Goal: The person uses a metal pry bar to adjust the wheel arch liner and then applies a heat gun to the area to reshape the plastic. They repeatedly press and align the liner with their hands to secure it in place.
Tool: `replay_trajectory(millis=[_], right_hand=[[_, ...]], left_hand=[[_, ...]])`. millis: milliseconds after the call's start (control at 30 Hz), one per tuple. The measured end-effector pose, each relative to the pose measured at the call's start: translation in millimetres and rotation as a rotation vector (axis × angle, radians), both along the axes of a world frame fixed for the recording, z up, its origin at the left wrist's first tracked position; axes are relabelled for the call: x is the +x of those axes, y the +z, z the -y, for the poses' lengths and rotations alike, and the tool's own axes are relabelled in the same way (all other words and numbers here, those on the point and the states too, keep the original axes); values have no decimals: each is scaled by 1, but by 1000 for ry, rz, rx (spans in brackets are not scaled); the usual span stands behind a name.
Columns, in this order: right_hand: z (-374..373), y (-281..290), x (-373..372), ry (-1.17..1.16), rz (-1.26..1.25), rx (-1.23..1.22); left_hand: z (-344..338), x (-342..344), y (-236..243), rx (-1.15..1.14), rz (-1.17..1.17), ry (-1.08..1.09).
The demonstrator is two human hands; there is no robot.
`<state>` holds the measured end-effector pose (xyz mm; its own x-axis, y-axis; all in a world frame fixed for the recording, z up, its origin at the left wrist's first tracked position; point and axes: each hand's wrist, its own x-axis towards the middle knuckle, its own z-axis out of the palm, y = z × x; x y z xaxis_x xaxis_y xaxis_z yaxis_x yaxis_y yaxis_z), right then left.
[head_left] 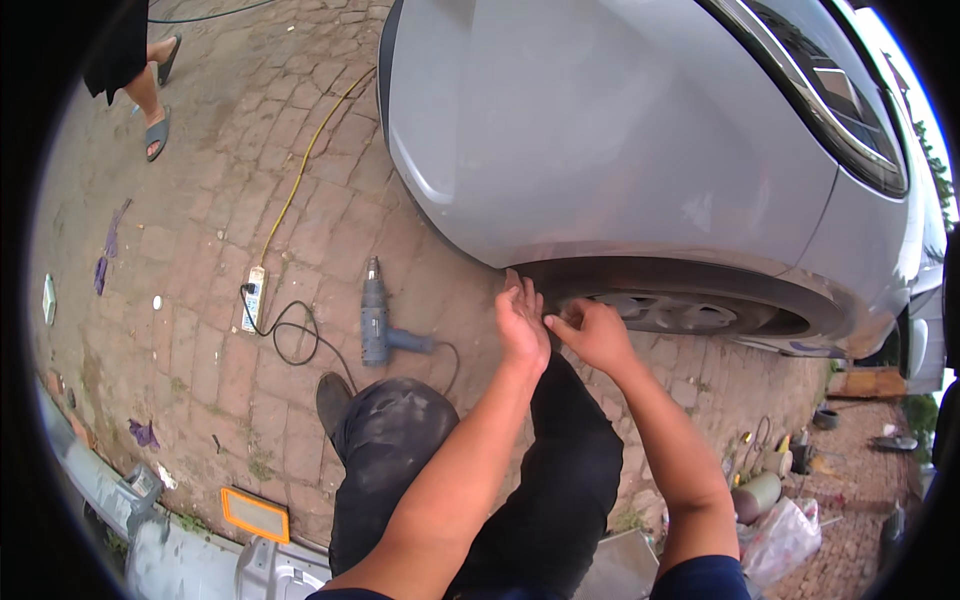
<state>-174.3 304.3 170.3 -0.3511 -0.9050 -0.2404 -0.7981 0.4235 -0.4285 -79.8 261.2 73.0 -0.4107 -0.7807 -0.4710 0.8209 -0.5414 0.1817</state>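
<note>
A silver-grey car [600, 130] stands in front of me, its wheel [690, 312] under the dark-edged wheel arch [640, 265]. At the left end of that arch is my left hand [523, 322], its fingers stretched up against or close by the edge. Just right of it, before the tyre, my right hand [592, 335] has its fingers curled in toward the thumb. Whatever they may pinch is too small or hidden to make out. To the left on the ground lies a blue-grey heat gun [377, 322], its nozzle pointing away from me.
A white power strip [254, 300] with a yellow cable [300, 180] lies left of the heat gun. An orange-framed filter [256, 514] sits lower left beside car body panels [190, 560]. Another person's sandalled foot [157, 135] shows far left. Clear plastic bag [782, 540] lies lower right.
</note>
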Motion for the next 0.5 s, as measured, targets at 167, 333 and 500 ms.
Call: replay_trajectory(millis=[167,333,500], right_hand=[[-1,49,51,1094,45,-128],[99,69,22,1389,-422,374],[64,11,-5,1282,-380,184]], left_hand=[[0,7,-10,66,-19,46],[-2,6,-16,113,-111,78],[-3,20,-28,139,-88,8]])
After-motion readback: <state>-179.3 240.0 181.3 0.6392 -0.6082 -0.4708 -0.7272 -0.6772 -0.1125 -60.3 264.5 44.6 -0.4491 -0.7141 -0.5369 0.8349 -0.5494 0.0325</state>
